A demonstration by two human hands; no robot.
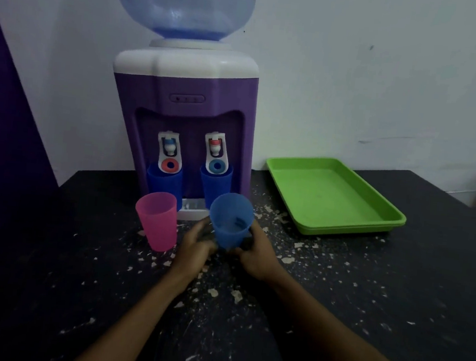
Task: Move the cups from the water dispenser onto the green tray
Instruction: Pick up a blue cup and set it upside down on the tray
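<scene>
Both hands, the left hand [195,247] and right hand [255,254], have fingers wrapped around a light blue cup [230,220] before the water dispenser [182,111]. The pink cup [157,220] stands at nine o'clock of it. Carrying looks underway; next, swing toward the empty green tray [352,223] at two o'clock.

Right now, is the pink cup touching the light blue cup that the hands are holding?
Apart. The head view shows dark table between the pink cup and the light blue cup, with the left hand beside that gap.
</scene>
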